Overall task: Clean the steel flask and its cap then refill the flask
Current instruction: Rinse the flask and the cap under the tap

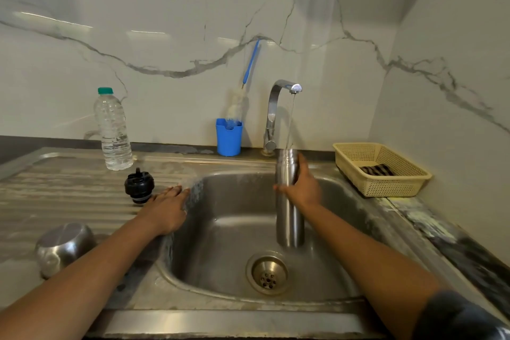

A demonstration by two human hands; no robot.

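Right hand [299,188] grips flask [288,201] upright over sink [345,229], mouth under tap [284,85] stream; left hand [168,207] flat, empty on sink's left rim, just beside cap [138,185] on drainboard, the nearer hand.

The right hand [302,188] covers a band of the tall steel flask [289,226]. The blue-handled white bottle brush [238,103] has its lower bristles hidden inside the blue plastic cup [228,142]. At the sink's back right corner, the cream mesh basket [386,188] half hides a dark striped cloth [377,170].
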